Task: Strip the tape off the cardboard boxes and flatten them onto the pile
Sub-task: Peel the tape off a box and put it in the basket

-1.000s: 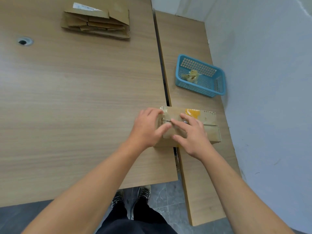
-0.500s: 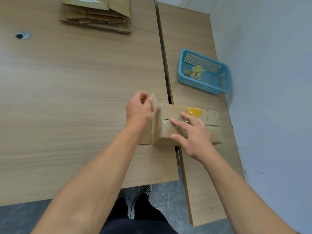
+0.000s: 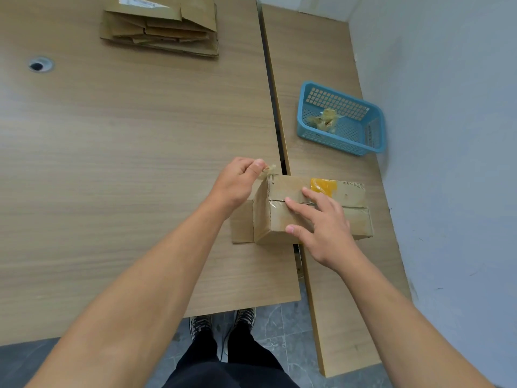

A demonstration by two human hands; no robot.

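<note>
A brown cardboard box [image 3: 352, 196] with a yellow patch lies across the gap between two wooden tables. My right hand [image 3: 321, 222] presses flat on its top, fingers straight along the taped seam. My left hand [image 3: 237, 183] pinches a crumpled strip of clear tape [image 3: 268, 170] at the box's far left corner. A side flap [image 3: 242, 224] lies open on the table at the box's left end. The pile of flattened cardboard [image 3: 162, 29] sits at the far side of the left table.
A blue plastic basket [image 3: 361, 135] holding wads of peeled tape stands on the right table near the wall. A cable hole [image 3: 40, 65] is at the far left. The table edge and my feet on the grey floor are below.
My left hand has left the box's end and pulled the tape up and away to the far left corner. The end flap has dropped open. My right hand stays pressed on top.
</note>
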